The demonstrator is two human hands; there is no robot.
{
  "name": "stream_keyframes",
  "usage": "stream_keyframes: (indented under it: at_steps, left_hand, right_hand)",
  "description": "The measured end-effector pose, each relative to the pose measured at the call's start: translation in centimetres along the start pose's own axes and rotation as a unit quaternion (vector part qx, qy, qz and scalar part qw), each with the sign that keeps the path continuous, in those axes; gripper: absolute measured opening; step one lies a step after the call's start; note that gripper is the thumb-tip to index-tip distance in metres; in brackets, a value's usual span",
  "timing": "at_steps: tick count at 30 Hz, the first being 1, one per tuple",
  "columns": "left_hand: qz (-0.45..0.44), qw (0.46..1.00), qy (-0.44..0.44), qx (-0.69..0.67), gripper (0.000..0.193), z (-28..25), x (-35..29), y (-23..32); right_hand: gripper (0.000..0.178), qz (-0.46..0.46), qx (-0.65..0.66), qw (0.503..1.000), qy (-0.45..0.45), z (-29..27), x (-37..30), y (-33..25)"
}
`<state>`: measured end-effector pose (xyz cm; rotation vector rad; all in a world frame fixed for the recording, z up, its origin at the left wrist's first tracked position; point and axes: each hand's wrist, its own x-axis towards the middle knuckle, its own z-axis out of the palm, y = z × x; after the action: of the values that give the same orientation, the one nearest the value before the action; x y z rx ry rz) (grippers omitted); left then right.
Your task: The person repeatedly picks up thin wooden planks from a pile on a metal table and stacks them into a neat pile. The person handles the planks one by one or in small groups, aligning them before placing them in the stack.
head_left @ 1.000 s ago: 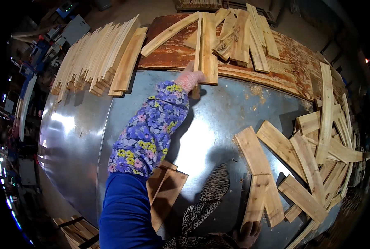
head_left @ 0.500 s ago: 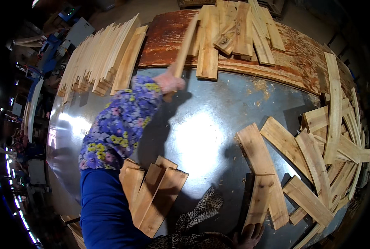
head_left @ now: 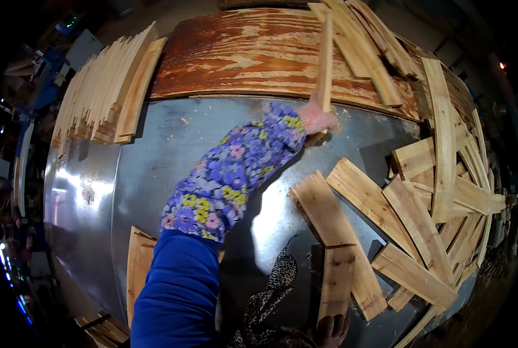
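My left hand [head_left: 317, 119], in a floral sleeve cover, is closed around the near end of a narrow wooden board [head_left: 325, 64]. That board stands on edge and points away across the plywood sheet [head_left: 230, 58]. Just right of it, several loose boards [head_left: 360, 43] lie overlapping on the plywood. At the lower edge my right hand [head_left: 330, 332] has its fingers curled over the near end of a short board [head_left: 336, 281]. This short board rests partly on another board [head_left: 322, 209]; the right palm is hidden.
A row of boards on edge [head_left: 105, 87] stands at the far left of the metal table [head_left: 90, 226]. A jumbled board pile [head_left: 439, 191] covers the right side. More boards [head_left: 140, 261] lie partly behind my left arm. Leopard-print cloth [head_left: 279, 275] hangs at the front.
My left hand has swept right with the edge-on board. The loose boards on the plywood have shifted right, baring its middle. The view has turned right; my right hand stays at the short board.
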<state>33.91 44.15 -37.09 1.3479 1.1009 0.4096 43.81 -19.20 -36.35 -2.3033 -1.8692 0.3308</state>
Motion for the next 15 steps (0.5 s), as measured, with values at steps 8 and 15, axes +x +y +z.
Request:
stream_keyframes:
  at_steps: [8, 15]
  left_hand:
    - [0.035, 0.999, 0.030, 0.009, 0.088, 0.4, -3.1, 0.5]
    - [-0.089, 0.847, 0.318, 0.417, 0.086, -15.2, -18.3, -2.6]
  right_hand:
    - [0.078, -0.010, -0.003, 1.000, -0.008, -0.1, -0.2, 0.6]
    - [0.075, -0.063, 0.017, 0.998, 0.021, 0.6, 0.3, 0.2]
